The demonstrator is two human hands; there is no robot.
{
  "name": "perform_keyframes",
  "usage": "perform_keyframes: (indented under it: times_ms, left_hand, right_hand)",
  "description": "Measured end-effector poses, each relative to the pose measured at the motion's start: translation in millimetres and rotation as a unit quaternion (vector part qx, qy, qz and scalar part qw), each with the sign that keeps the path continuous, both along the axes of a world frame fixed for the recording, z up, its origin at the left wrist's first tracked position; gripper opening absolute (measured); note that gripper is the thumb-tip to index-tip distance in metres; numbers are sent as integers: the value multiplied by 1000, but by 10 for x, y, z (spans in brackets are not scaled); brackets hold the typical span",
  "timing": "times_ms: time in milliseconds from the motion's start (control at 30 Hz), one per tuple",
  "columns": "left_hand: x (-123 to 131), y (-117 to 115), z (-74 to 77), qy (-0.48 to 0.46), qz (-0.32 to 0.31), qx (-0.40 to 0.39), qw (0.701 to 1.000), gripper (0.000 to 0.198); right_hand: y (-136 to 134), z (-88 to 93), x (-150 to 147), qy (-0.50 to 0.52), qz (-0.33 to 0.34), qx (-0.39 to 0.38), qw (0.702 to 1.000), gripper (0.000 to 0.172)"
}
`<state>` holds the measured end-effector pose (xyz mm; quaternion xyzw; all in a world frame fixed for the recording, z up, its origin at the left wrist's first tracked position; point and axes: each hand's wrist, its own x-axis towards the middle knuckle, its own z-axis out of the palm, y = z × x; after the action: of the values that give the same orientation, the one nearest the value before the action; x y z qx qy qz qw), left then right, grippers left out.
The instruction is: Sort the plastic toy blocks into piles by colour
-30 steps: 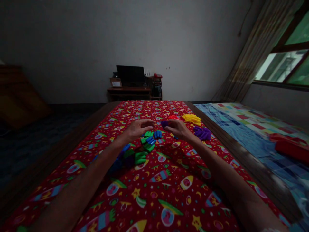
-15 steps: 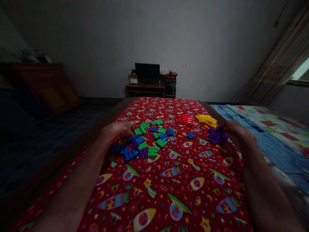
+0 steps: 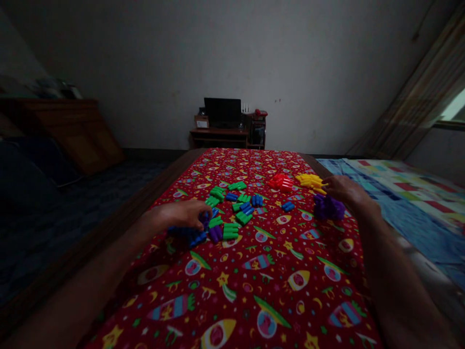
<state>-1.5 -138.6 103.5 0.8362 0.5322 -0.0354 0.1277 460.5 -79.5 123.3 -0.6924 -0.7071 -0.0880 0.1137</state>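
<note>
My left hand [image 3: 189,213] reaches into the mixed group of ridged plastic building blocks, its thumb and fingers closed on a purple block [image 3: 205,221]. Dark blue blocks [image 3: 196,237] lie under and beside that hand, partly hidden by it. Just right of it are another purple block [image 3: 215,233] and a green block [image 3: 230,231]. Over on the right, my right hand [image 3: 343,189] hovers above a purple block pile [image 3: 329,207], fingers apart with nothing seen in them. Its fingertips come close to the yellow block pile [image 3: 310,181].
A red block pile [image 3: 281,182] sits left of the yellow one, and a lone blue block [image 3: 288,206] lies nearer. The patterned red cloth [image 3: 276,271] covers the long table. A bed [image 3: 385,194] borders the right side; a monitor [image 3: 223,112] stands beyond.
My left hand has moved nearer and right, from beside the green blocks onto the purple one. My right hand has shifted slightly up and left, from the purple pile toward the yellow pile.
</note>
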Motion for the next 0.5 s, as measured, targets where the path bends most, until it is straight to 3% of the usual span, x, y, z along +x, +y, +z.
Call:
perform_keyframes:
  times_ms: [167,267,400,500]
  left_hand:
    - [36,-167,-56,-25,-2,45,999,29]
    - [197,-120,-11,-158,37,43,986,37]
    - [547,-51,-129,-422,83,-46,902,62]
    - [800,-44,-310,-530,117,-111,832,78]
  right_hand:
    - [-234,144,-545,-53,63,-36,996,28]
    - [-383,119,-912,-17,174,-36,984,30]
    - [-532,-84,-1359,112,392,-25,913,28]
    - [-624,-274,-1612,171,478,-38,861,36]
